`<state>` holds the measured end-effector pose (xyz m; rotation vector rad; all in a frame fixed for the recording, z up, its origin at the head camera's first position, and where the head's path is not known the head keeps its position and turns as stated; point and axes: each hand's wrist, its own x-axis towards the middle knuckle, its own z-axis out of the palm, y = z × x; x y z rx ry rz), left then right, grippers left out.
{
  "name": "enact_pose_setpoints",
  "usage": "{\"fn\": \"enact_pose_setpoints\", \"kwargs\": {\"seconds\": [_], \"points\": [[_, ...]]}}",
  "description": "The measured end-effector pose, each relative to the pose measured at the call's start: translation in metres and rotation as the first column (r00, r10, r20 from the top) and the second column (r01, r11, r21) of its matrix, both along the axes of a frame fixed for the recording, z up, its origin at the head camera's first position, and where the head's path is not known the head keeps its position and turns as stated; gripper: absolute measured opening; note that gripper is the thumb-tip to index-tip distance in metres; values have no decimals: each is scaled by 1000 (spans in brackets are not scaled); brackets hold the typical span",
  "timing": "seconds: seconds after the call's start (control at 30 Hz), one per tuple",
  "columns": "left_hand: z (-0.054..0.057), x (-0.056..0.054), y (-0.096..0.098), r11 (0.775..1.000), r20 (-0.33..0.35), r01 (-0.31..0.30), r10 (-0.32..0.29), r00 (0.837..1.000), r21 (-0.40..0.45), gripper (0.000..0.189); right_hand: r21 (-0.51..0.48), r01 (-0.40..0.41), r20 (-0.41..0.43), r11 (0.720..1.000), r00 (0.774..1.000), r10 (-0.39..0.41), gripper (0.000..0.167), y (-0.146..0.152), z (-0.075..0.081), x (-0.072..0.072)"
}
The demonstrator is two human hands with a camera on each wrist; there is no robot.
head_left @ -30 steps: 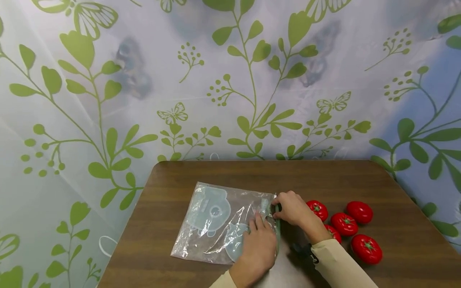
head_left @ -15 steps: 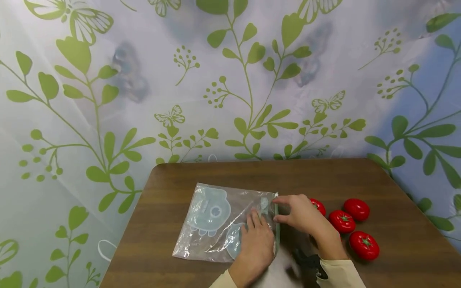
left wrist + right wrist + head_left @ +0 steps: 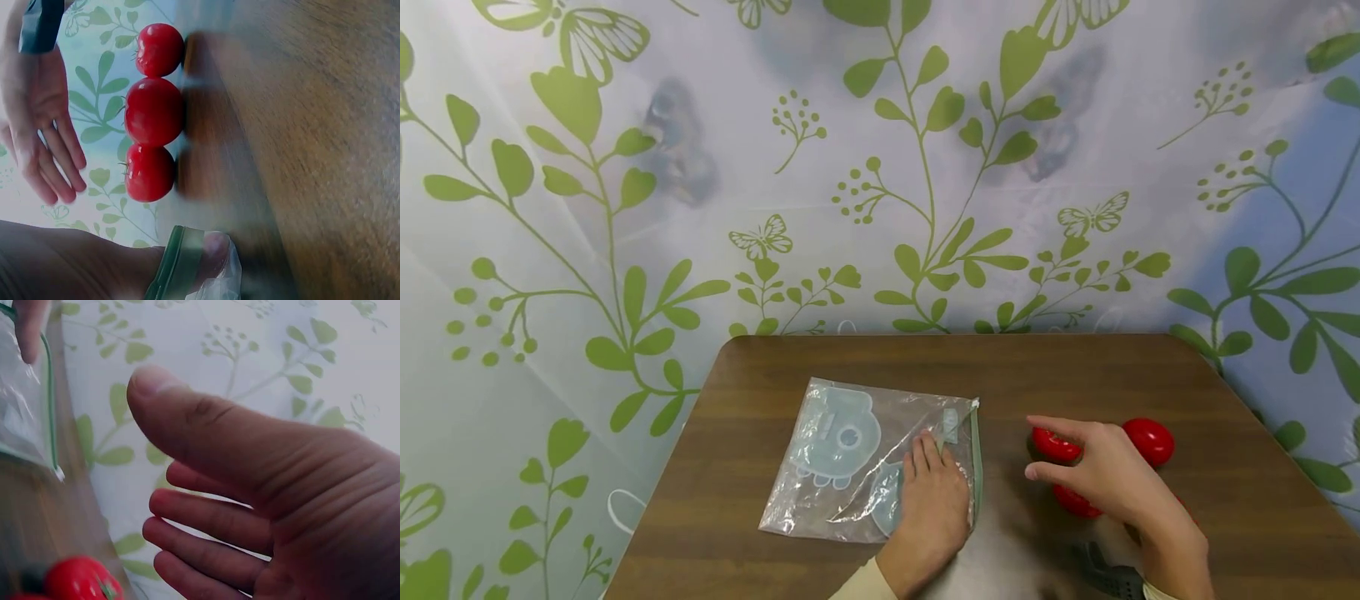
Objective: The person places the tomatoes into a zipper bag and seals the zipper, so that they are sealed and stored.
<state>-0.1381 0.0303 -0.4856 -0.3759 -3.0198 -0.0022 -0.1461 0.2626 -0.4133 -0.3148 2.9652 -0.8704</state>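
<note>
A clear zip bag (image 3: 904,425) with a green strip along its right edge lies flat, holding pale blue animal-shaped pieces (image 3: 847,437). My left hand (image 3: 934,500) rests on its right part with straight fingers. In the left wrist view the left thumb (image 3: 214,247) shows through clear film beside the green strip (image 3: 177,262). My right hand (image 3: 1116,475) hovers at the tomatoes (image 3: 1148,442), thumb and fingers apart and nothing between them. It hides part of the group. The right wrist view shows its palm and spread fingers (image 3: 212,525).
The brown wooden table (image 3: 760,358) has rounded back corners and meets a leaf-patterned curtain (image 3: 925,167). In the left wrist view several red tomatoes (image 3: 154,112) line up beyond the left hand. A dark strap (image 3: 1108,575) circles the right wrist.
My right hand has let go of the bag's green edge and moved right, to over the tomatoes. The left hand has stayed on the bag.
</note>
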Motion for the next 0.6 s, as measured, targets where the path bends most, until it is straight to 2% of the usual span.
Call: {"fn": "enact_pose_setpoints", "kwargs": {"seconds": [0.13,0.33,0.6], "points": [[0,-1,-1,1000,2,9,-9,1000,-15,76,6,55,60,998,997,-56,80,20,2,11],[4,-2,-4,999,19,2,-1,1000,-45,76,39,98,41,994,994,-99,78,51,1,25],[3,-1,-4,1000,-17,-18,17,1000,-21,67,26,180,70,983,981,-181,75,94,-7,38]]}}
